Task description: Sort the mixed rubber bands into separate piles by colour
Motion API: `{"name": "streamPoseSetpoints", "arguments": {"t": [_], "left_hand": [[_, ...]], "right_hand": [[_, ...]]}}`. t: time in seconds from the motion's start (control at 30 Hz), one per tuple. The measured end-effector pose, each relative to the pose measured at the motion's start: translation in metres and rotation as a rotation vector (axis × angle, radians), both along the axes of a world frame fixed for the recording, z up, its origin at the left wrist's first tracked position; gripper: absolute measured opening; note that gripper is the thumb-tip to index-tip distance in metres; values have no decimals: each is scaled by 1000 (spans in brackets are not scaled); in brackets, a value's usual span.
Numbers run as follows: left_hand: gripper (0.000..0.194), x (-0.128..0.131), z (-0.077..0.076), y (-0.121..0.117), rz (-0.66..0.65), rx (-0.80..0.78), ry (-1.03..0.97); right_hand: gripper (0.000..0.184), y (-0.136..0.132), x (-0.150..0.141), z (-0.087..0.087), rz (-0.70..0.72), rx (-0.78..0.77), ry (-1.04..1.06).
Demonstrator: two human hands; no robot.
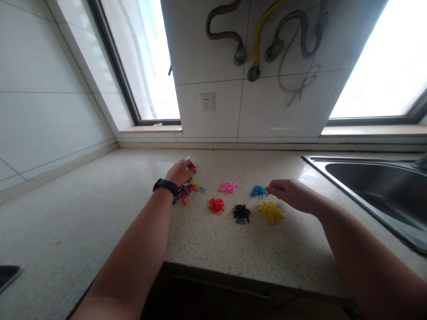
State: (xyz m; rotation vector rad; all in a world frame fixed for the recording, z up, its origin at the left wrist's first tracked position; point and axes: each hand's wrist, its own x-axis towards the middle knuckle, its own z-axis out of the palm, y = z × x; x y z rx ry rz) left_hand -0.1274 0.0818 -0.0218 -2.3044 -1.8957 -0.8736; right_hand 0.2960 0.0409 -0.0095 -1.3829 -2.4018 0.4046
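Note:
My left hand (182, 172), with a black band on its wrist, is above a mixed heap of small colored rubber bands (187, 191). A thin red rubber band (196, 167) pokes out from its closed fingertips. My right hand (288, 192) reaches in from the right, fingers pressed together at the edge of the blue rubber bands (258, 191). What those fingers hold, if anything, is too small to make out. Separate piles lie between the hands: pink rubber bands (227, 187), red rubber bands (216, 205), black rubber bands (241, 213) and yellow rubber bands (271, 212).
All the piles lie on a speckled pale countertop (207, 242). A steel sink (320, 161) is set into it at the right. Behind stands a tiled wall with a socket (207, 102) and hoses. A dark flat object (9, 275) lies at the far left.

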Motion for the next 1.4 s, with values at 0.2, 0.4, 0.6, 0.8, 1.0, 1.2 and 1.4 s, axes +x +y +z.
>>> {"name": "streamPoseSetpoints", "arguments": {"t": [0.2,0.4,0.6,0.8,1.0,1.2,1.4], "left_hand": [[19,6,5,-1,1,13,-128],[21,10,9,-4,-14,20,-188],[16,4,11,-10,44,8,-159],[18,10,10,-7,10,-3,-229],[25,32,12,-8,-171,-47,-592],[22,70,27,-32,-325,-148,-959],[20,99,31,-51,-459,-215,-1127]], "right_hand": [[41,-1,0,0,-1,10,-3],[41,-2,-1,2,0,16,-11],[42,-2,0,1,-7,22,-23],[40,-3,-1,3,9,26,5],[37,-5,-8,2,16,49,45],[32,-16,-31,4,73,58,71],[29,-27,-48,8,120,42,181]]}}
